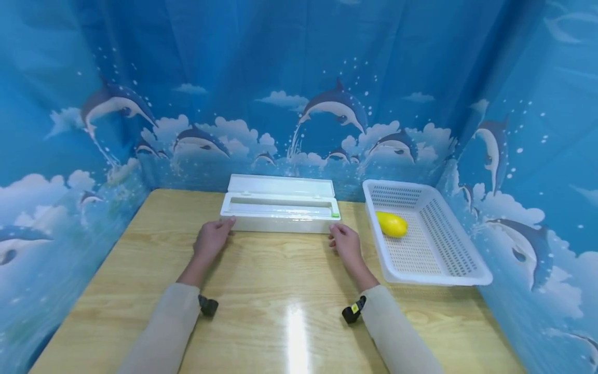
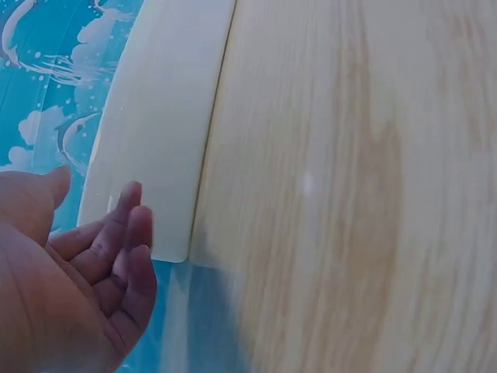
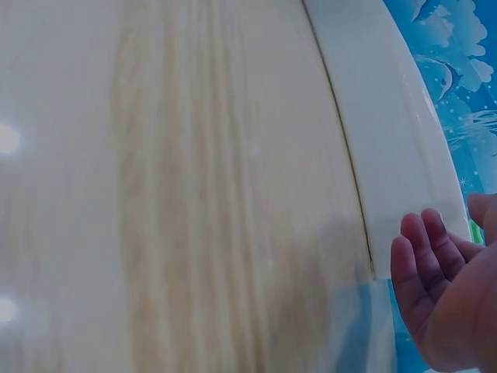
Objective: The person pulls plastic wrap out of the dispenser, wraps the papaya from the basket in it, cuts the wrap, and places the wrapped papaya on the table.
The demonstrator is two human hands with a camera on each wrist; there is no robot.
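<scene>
A long white cling film dispenser [image 1: 280, 224] lies across the far part of the table, its lid [image 1: 282, 185] raised at the back. A pale roll shows in its slot, and a small green piece sits at the right end. My left hand [image 1: 214, 240] is at the dispenser's left front corner, fingers loosely bent. At the right front corner is my right hand [image 1: 345, 242], likewise loosely bent. Both wrist views show the left hand [image 2: 85, 272] and right hand [image 3: 446, 284] close against the dispenser's ends; whether every fingertip touches is hidden.
To the right stands a white perforated basket [image 1: 432, 280] holding a yellow lemon-like fruit [image 1: 392, 224]. The wooden table [image 1: 261, 301] reaches toward me from the dispenser. Blue dolphin-print curtains [image 1: 261, 62] enclose the table's back and sides.
</scene>
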